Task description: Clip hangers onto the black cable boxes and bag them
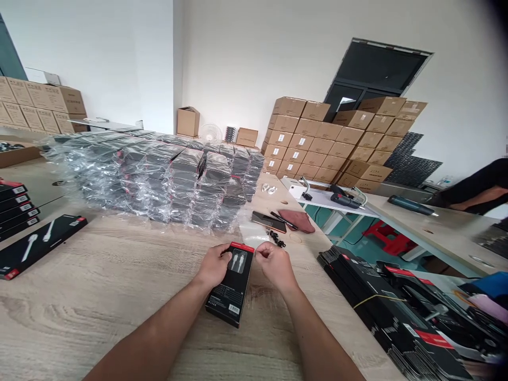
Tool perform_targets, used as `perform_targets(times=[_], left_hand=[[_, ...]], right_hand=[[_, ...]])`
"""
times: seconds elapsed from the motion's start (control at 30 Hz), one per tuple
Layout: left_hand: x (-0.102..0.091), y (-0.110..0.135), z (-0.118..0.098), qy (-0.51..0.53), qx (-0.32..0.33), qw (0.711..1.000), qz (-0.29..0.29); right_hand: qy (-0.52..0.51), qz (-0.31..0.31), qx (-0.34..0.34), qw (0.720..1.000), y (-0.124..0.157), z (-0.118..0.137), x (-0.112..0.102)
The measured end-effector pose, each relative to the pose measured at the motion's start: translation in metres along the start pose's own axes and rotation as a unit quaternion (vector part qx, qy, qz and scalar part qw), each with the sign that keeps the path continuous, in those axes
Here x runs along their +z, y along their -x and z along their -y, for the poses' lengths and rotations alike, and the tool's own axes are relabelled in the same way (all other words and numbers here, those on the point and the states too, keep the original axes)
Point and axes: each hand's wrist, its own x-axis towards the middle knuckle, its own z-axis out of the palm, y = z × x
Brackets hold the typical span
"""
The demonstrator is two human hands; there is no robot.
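A black retail box with a red top edge and a white cable picture lies on the wooden table in front of me. My left hand grips its upper left side, fingers curled around the edge. My right hand is closed in a pinch at the box's top right corner, possibly on thin clear wrap that I cannot make out. A clear plastic sheet lies just beyond the box.
Stacks of plastic-wrapped boxes fill the table's far side. More black boxes lie at the left and in a heap at the right. A phone, pen, red cloth and small black parts sit nearby. Cardboard cartons line the wall. Another person's arm rests at the far right.
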Motion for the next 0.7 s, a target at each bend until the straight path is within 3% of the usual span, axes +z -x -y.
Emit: perform_targets(times=[0.17, 0.27, 0.37, 0.53, 0.6, 0.7], left_hand=[[0.001, -0.003, 0.002, 0.009, 0.017, 0.999, -0.045], [0.005, 0.001, -0.005, 0.065, 0.071, 0.993, -0.069], [0.010, 0.012, -0.022, 0.106, 0.138, 0.984, -0.041], [0.000, 0.026, -0.059, 0.073, 0.192, 0.977, -0.060], [-0.011, 0.025, -0.064, 0.026, 0.194, 0.979, -0.053], [-0.027, 0.019, -0.056, -0.058, 0.155, 0.986, 0.012]], right_hand=[[-0.055, 0.004, -0.020, 0.998, 0.000, 0.012, -0.003], [-0.173, 0.022, 0.063, 0.983, -0.002, 0.020, -0.007], [-0.295, 0.023, 0.122, 0.947, -0.001, 0.031, -0.015], [-0.351, -0.028, 0.013, 0.936, 0.006, 0.050, -0.028], [-0.327, 0.012, -0.018, 0.945, 0.007, 0.052, -0.031], [-0.256, 0.132, -0.019, 0.957, 0.007, 0.046, -0.031]])
